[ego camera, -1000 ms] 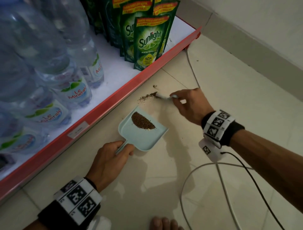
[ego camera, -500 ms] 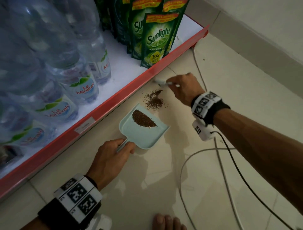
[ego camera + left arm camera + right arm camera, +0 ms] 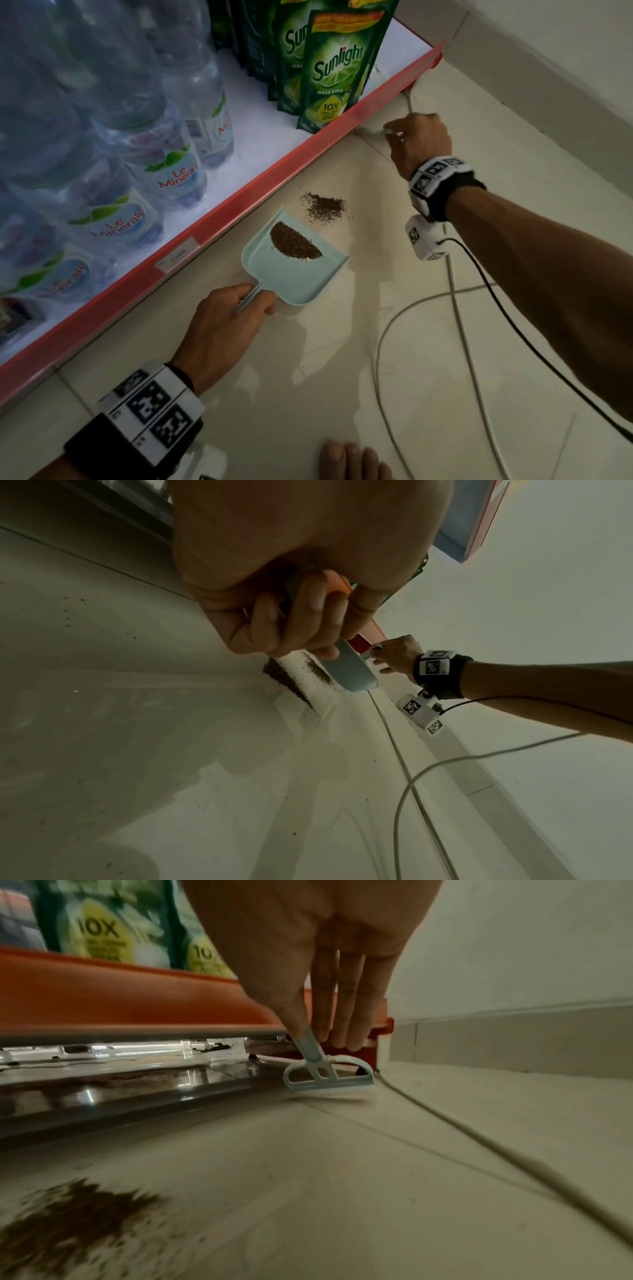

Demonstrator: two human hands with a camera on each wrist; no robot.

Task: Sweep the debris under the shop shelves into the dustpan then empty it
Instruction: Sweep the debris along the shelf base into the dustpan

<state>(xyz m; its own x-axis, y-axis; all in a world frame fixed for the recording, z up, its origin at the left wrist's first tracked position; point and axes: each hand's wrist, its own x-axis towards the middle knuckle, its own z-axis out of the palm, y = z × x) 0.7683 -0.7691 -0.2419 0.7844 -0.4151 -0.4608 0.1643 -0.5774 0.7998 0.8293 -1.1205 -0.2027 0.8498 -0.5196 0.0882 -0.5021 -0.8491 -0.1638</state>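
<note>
1. Far left: water bottles [image 3: 164, 178] stand on the white shelf w/ red front edge [image 3: 212, 222]; green Sunlight pouches [image 3: 335, 68] further along it.
2. Your left hand [image 3: 222, 329] is curled round the handle of the pale blue dustpan [image 3: 291, 274]. Pan sits flat on the floor tiles [image 3: 308, 394], mouth toward the shelf.
3. Inside the pan: a half-moon heap of brown debris [image 3: 294, 241] near the mouth.
4. Just beyond the pan's lip: a 2nd loose patch of brown debris on floor [image 3: 323, 207], not touching the pan.
5. Right: your right hand [image 3: 419, 144] pinches the thin handle of the small brush [image 3: 329, 1077] btwn thumb & fingers. Brush head is down at floor level, right at the shelf's bottom edge near its corner.
6. Grey cable [image 3: 459, 325] trails across the tiles at right.
</note>
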